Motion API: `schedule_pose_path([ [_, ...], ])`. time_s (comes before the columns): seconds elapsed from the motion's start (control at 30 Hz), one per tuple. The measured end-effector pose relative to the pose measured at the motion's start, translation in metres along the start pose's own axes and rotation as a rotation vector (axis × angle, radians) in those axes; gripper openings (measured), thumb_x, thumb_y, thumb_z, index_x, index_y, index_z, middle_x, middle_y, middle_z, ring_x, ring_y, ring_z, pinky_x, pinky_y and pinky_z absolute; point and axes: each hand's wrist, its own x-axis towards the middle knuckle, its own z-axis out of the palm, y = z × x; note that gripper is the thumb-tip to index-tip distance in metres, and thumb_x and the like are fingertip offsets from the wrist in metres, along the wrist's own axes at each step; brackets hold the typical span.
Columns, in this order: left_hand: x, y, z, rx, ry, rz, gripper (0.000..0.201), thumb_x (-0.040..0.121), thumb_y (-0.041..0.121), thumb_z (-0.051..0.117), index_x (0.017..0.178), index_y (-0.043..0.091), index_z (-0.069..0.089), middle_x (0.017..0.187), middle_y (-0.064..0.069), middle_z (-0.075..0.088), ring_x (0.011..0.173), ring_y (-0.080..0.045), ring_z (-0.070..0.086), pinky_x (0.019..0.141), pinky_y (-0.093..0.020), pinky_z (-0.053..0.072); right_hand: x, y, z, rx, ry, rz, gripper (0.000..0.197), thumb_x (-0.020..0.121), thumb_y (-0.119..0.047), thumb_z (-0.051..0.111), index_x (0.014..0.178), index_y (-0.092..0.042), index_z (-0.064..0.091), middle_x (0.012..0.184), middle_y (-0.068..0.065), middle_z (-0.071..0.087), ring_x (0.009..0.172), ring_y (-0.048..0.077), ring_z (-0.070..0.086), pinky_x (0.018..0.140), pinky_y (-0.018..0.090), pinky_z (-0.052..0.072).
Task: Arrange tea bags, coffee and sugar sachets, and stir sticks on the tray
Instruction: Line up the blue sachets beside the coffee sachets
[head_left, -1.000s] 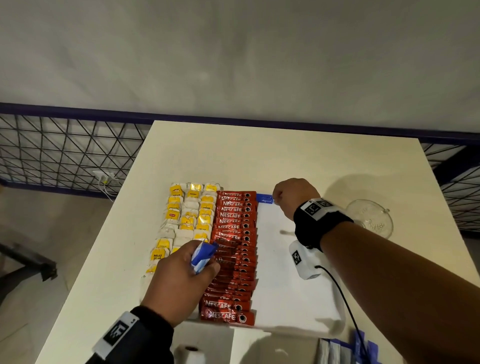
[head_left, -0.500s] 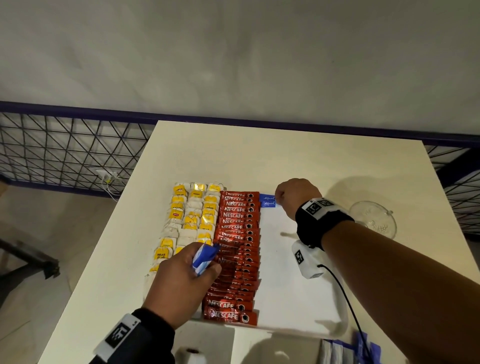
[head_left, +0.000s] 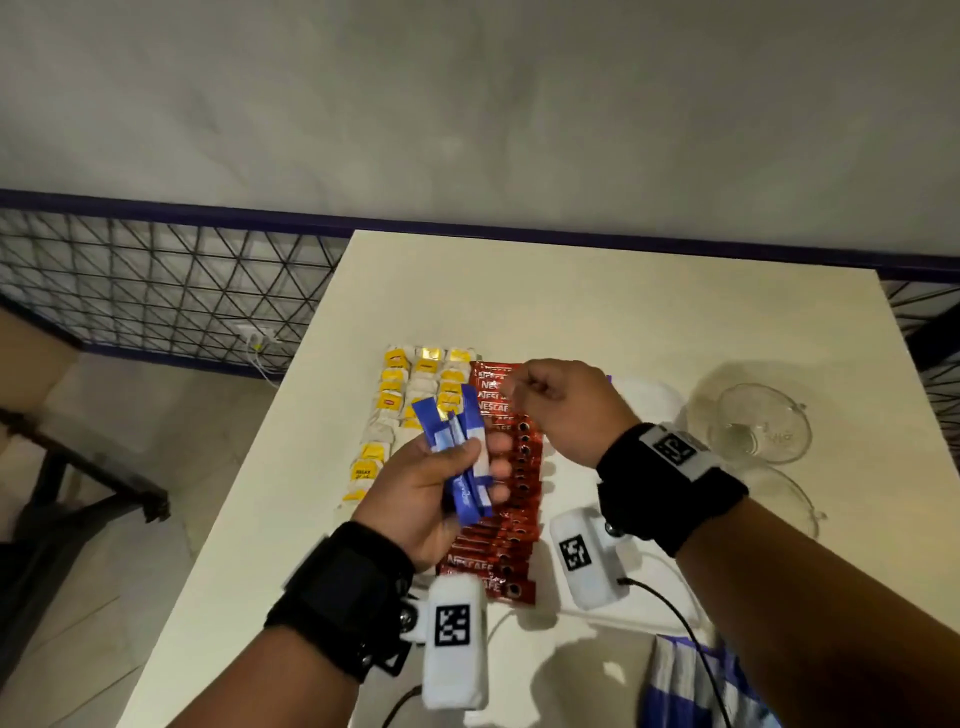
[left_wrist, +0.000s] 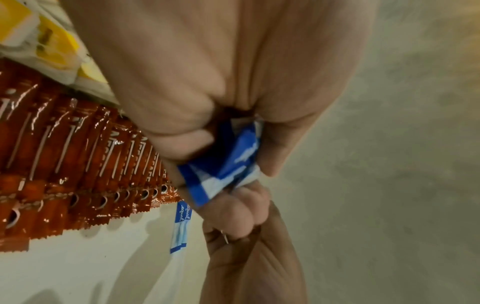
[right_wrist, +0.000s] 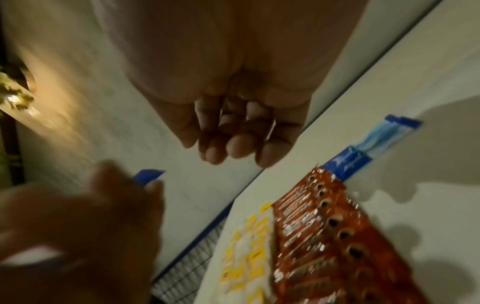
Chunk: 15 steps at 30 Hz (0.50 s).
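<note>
My left hand (head_left: 467, 462) is lifted above the tray and grips a fanned bundle of blue sugar sachets (head_left: 457, 452), also seen in the left wrist view (left_wrist: 228, 162). My right hand (head_left: 535, 389) hovers just right of the bundle over the far end of the coffee row. Its fingers (right_wrist: 233, 148) are loosely curled and empty. One blue sugar sachet (right_wrist: 363, 150) lies flat on the white tray (head_left: 644, 395) beside the far end of the red coffee sachets (head_left: 498, 540). Yellow tea bags (head_left: 415, 395) fill the tray's left columns.
Two clear glass bowls (head_left: 763, 426) stand on the table right of the tray. A blue-and-white bag (head_left: 696, 686) lies at the near edge. A wire fence (head_left: 156, 291) runs beyond the table's left side, with a grey wall behind.
My right hand let go of the sachet at the tray's far end and moved left toward my left hand. The left hand rose and turned, fanning its blue sachets upward.
</note>
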Motion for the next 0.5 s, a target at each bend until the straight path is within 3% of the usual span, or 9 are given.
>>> schedule_pose_path([
  [0.13, -0.008, -0.007, 0.004, 0.152, -0.002, 0.067, 0.025, 0.080, 0.008, 0.059, 0.105, 0.004, 0.059, 0.077, -0.005, 0.069, 0.063, -0.017, 0.064, 0.048, -0.024, 0.048, -0.029, -0.008, 0.012, 0.245, -0.139, 0.026, 0.017, 0.090, -0.033, 0.064, 0.073, -0.030, 0.066, 0.060, -0.011, 0.063, 0.060, 0.004, 0.060, 0.070, 0.034, 0.051],
  [0.23, -0.015, -0.011, 0.006, 0.249, -0.018, 0.106, 0.017, 0.086, 0.005, 0.058, 0.103, 0.007, 0.060, 0.072, -0.001, 0.065, 0.062, -0.014, 0.061, 0.044, -0.020, 0.041, -0.040, -0.008, 0.010, 0.285, -0.054, 0.035, 0.017, 0.086, -0.028, 0.070, 0.071, -0.026, 0.063, 0.058, -0.008, 0.059, 0.058, 0.009, 0.056, 0.065, 0.034, 0.049],
  [0.37, -0.024, -0.011, 0.011, 0.320, 0.029, 0.130, 0.010, 0.085, 0.003, 0.063, 0.093, 0.010, 0.063, 0.068, -0.003, 0.061, 0.058, -0.015, 0.057, 0.042, -0.021, 0.039, -0.049, -0.011, -0.001, 0.436, -0.014, 0.117, 0.015, 0.090, -0.020, 0.064, 0.076, -0.017, 0.063, 0.058, 0.002, 0.054, 0.057, 0.018, 0.049, 0.060, 0.033, 0.046],
  [0.5, -0.024, -0.013, 0.008, 0.521, 0.115, 0.232, 0.010, 0.085, 0.001, 0.069, 0.086, 0.010, 0.063, 0.056, -0.003, 0.055, 0.052, -0.018, 0.048, 0.045, -0.025, 0.040, -0.057, -0.012, -0.009, 0.441, 0.020, 0.106, 0.011, 0.091, -0.025, 0.064, 0.082, -0.017, 0.064, 0.055, -0.006, 0.057, 0.052, 0.014, 0.051, 0.058, 0.030, 0.047],
])
